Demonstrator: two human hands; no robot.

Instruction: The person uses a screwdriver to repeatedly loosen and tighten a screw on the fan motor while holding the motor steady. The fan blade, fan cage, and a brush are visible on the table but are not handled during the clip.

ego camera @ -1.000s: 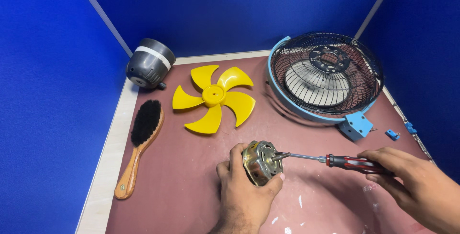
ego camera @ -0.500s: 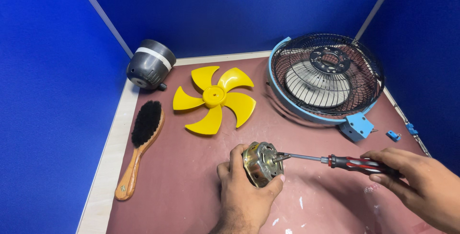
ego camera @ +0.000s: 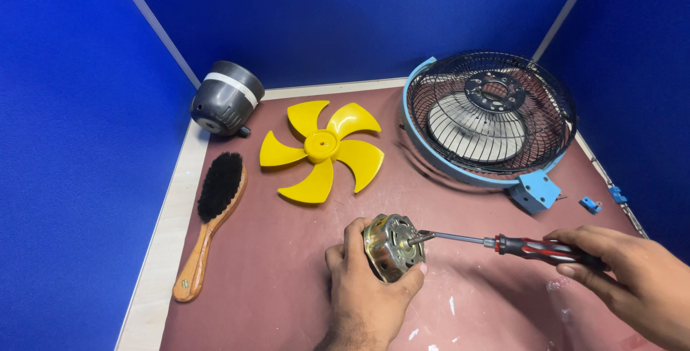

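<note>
The brass-coloured round metal fan motor (ego camera: 392, 246) sits low on the maroon surface (ego camera: 287, 265), and my left hand (ego camera: 370, 286) has its grip wrapped around it, fingers curled over the top and thumb pressed under its right edge, tilting its face to the right.

Taking the rest by size: the maroon surface runs out on every side of that grip, edged by a pale wooden border and blue partition walls (ego camera: 72, 142). Far up and to the right of the grip lies the black wire fan guard with a light blue rim and blue bracket (ego camera: 489, 117), tilted on the surface. Straight above the grip lies the yellow five-bladed plastic fan propeller (ego camera: 321, 150), flat. Up and to the left rests the dark grey rounded motor cover with a white band (ego camera: 226, 99), lying on its side. Left of the grip lies the wooden-handled brush with black bristles (ego camera: 209, 222).

Right of the motor, my right hand (ego camera: 632, 275) has its grip pinched around the red and black handle of a screwdriver (ego camera: 503, 243), whose steel tip touches the motor's face. Two small blue plastic clips (ego camera: 591, 205) lie above that hand, near the surface's right edge.
</note>
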